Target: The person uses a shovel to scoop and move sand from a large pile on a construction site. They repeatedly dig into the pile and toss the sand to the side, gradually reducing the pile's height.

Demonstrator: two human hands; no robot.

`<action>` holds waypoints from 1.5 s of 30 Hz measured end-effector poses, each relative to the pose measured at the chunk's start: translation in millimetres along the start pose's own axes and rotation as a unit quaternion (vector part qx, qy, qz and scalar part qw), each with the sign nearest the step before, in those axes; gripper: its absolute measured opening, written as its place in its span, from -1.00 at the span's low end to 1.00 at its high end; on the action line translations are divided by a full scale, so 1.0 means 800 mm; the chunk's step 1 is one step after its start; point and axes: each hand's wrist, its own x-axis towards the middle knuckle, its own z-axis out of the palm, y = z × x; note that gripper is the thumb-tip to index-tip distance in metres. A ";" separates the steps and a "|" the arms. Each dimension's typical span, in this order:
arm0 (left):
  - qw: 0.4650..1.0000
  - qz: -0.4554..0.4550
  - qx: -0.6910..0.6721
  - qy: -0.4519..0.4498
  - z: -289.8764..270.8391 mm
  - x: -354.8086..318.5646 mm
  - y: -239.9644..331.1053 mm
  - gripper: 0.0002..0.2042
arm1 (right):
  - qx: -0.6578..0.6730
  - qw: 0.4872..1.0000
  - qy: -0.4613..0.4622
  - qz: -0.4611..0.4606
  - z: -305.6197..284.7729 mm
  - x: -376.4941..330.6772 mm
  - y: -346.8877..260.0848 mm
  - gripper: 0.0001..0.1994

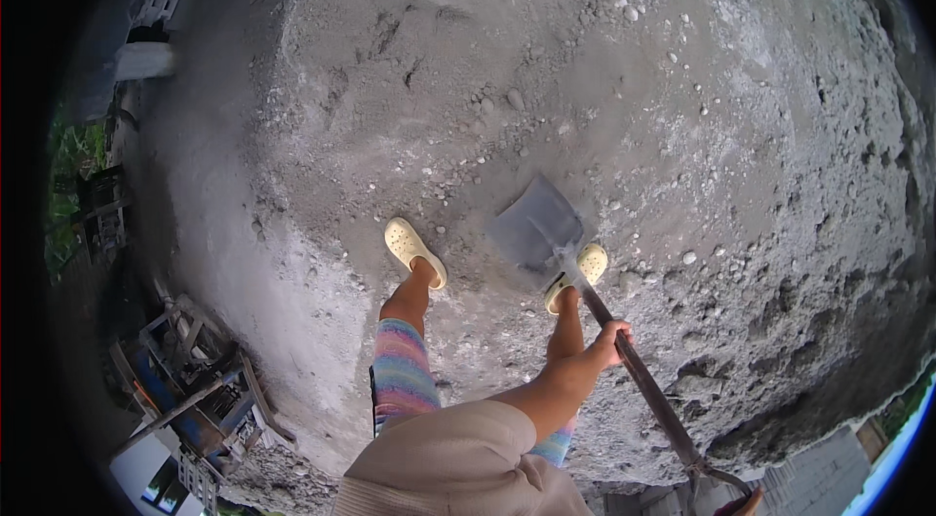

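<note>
A long-handled shovel [643, 384] slants from the lower right toward the middle of the head view. My left hand [611, 343] is wrapped round its dark shaft, partway down, with the arm reaching across my body. At the lower right edge my right hand [753, 502] shows only in part, closed at the shovel's grip. The broad grey blade [536, 224] looks bare and points away from me. It lies between my feet and partly covers my right clog [591, 264]. Whether the blade touches the ground I cannot tell. My left clog [409, 248] stands to its left.
Grey dirt ground [419, 107] with scattered stones stretches ahead. Rougher, lumpy soil [780, 321] rises at the right. A heap of broken wood [210, 384] lies at the left, and concrete blocks [166, 0] stand far left. A grey wall [814, 472] is at the lower right.
</note>
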 end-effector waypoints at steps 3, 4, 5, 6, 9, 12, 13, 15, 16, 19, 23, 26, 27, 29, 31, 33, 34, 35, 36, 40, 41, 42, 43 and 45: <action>1.000 0.015 -0.003 0.017 -0.001 0.021 0.079 -0.84 | 0.029 0.998 0.037 -0.041 0.094 0.011 0.015 -0.53; 0.999 0.030 -0.015 0.027 -0.011 0.028 0.129 -0.84 | 0.064 0.997 0.034 -0.030 0.153 0.002 0.017 -0.52; 0.996 0.079 -0.018 0.019 -0.027 0.034 0.216 -0.84 | 0.097 0.995 -0.034 0.011 0.219 -0.015 0.012 -0.54; 0.993 0.120 -0.018 0.010 -0.046 0.030 0.279 -0.84 | 0.136 0.989 -0.060 0.001 0.274 -0.012 0.029 -0.57; 0.992 0.120 0.022 0.007 -0.060 0.021 0.322 -0.86 | 0.128 0.987 -0.101 -0.007 0.319 -0.041 0.030 -0.59; 0.989 0.139 0.019 0.040 -0.068 0.016 0.322 -0.86 | 0.136 0.984 -0.114 -0.008 0.325 -0.036 0.057 -0.60; 0.988 0.147 0.020 0.033 -0.069 0.016 0.328 -0.86 | 0.163 0.975 -0.150 -0.012 0.320 -0.031 0.067 -0.61; 0.988 0.146 0.024 0.042 -0.085 0.006 0.315 -0.86 | 0.171 0.975 -0.143 0.011 0.308 -0.048 0.078 -0.61; 0.987 0.152 0.029 0.051 -0.090 0.001 0.312 -0.86 | 0.178 0.973 -0.141 0.032 0.302 -0.057 0.084 -0.62; 0.983 0.148 0.060 0.091 -0.101 -0.022 0.294 -0.87 | 0.192 0.970 -0.136 0.063 0.266 -0.058 0.120 -0.61; 0.972 0.196 0.084 0.098 -0.118 -0.083 0.306 -0.88 | 0.203 0.958 -0.162 0.122 0.263 -0.074 0.133 -0.62; 0.947 0.286 0.088 0.121 -0.099 -0.151 0.341 -0.87 | 0.243 0.923 -0.236 0.180 0.278 -0.085 0.155 -0.62; 0.937 0.308 0.104 0.129 -0.078 -0.181 0.343 -0.87 | 0.258 0.915 -0.255 0.175 0.286 -0.094 0.153 -0.63; 0.907 0.373 0.119 0.158 -0.025 -0.261 0.369 -0.87 | 0.287 0.887 -0.304 0.196 0.312 -0.122 0.128 -0.63; 0.883 0.426 0.139 0.140 0.047 -0.350 0.378 -0.90 | 0.316 0.860 -0.340 0.211 0.332 -0.151 0.097 -0.63; 0.845 0.490 0.167 0.132 0.112 -0.437 0.404 -0.90 | 0.358 0.825 -0.394 0.190 0.352 -0.193 0.046 -0.63; 0.834 0.506 0.180 0.126 0.142 -0.474 0.414 -0.90 | 0.382 0.801 -0.420 0.187 0.357 -0.210 0.027 -0.63; 0.834 0.501 0.199 0.116 0.168 -0.507 0.420 -0.91 | 0.379 0.797 -0.435 0.180 0.344 -0.239 -0.006 -0.63; 0.817 0.526 0.206 0.119 0.176 -0.528 0.440 -0.91 | 0.374 0.788 -0.457 0.174 0.322 -0.274 -0.046 -0.62; 0.849 0.463 0.237 0.100 0.155 -0.442 0.433 -0.90 | 0.361 0.846 -0.373 0.128 0.245 -0.278 -0.055 -0.61; 0.877 0.417 0.225 0.076 0.137 -0.390 0.398 -0.89 | 0.341 0.875 -0.332 0.089 0.228 -0.252 -0.023 -0.60; 0.906 0.366 0.207 0.046 0.116 -0.342 0.352 -0.88 | 0.317 0.901 -0.292 0.049 0.208 -0.218 0.017 -0.60; 0.923 0.328 0.200 0.016 0.082 -0.296 0.315 -0.87 | 0.302 0.920 -0.245 0.043 0.188 -0.190 0.052 -0.59; 0.944 0.265 0.187 0.059 0.025 -0.223 0.229 -0.87 | 0.214 0.942 -0.215 0.142 0.138 -0.140 0.092 -0.58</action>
